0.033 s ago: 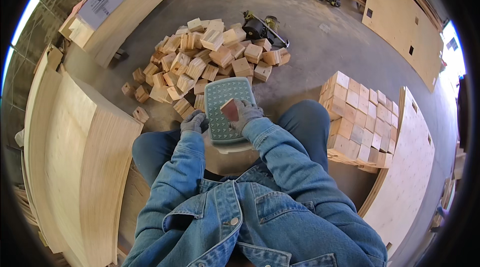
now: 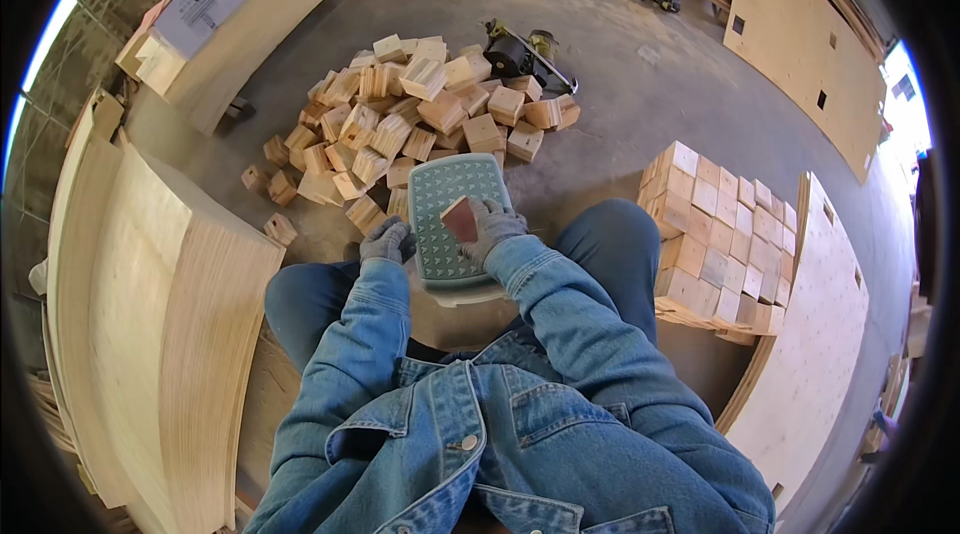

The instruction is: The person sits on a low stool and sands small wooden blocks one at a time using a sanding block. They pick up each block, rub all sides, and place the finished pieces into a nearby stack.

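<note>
A grey-green plastic step stool (image 2: 436, 192) with a raised pattern on its top stands between my bent legs. My right hand (image 2: 497, 230), in a grey glove, is over the stool's right side. It grips a sanding block (image 2: 459, 221), a small wooden block with a reddish-brown abrasive face, tilted above the stool top. At the stool's left edge is my left hand (image 2: 388, 240), also gloved, with its fingers curled in. No object shows in it, and its palm is partly hidden. Cut wooden blocks (image 2: 367, 215) lie just beyond it.
A loose heap of wooden blocks (image 2: 425, 79) lies ahead, with a black and green power saw (image 2: 527, 56) behind it. Blocks stacked in rows (image 2: 725, 234) stand at my right, by a plywood sheet (image 2: 815, 334). Plywood stacks (image 2: 150, 304) border the left.
My left hand has turned slightly at the stool's edge, its fingers curling further in. The right hand and the sanding block look almost unmoved.
</note>
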Demonstrator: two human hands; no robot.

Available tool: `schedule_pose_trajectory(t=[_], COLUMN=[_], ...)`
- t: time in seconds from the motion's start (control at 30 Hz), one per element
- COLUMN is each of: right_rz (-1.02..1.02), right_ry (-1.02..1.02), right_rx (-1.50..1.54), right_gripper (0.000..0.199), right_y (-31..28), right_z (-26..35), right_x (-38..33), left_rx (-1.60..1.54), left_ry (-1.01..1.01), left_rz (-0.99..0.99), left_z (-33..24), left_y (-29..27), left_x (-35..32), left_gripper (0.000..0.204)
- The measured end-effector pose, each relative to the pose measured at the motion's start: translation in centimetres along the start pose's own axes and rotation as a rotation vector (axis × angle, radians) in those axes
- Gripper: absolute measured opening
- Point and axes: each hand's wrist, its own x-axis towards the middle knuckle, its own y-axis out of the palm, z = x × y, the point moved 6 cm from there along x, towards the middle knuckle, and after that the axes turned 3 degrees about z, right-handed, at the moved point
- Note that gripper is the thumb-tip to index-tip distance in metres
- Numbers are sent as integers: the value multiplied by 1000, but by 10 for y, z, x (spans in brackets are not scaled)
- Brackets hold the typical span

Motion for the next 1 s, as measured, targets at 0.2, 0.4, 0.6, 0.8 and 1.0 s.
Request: schedule_pose_trajectory(t=[0.2,0.4,0.6,0.8,1.0], right_rz=[-59,-54,-20,17,84], right_ry=[-46,-58,-6,37,17], right_rx=[-105,-134,-100,-51,27], right_gripper=[107,104,103,106,109], right_y=[11,18,28,26,29], right_z=[2,13,-1,5,7], right_x=[-2,7,25,36,43], left_rx=[-179,155,888,1281,1352], left_ry=[32,29,130,35,-2], left_rz=[-80,-326,-204,-60,-40], left_z=[-8,9,18,24,53], left_y=[-7,-92,-58,-26,-23], left_x=[55,167,179,210,259], left_gripper=[39,52,85,104,109])
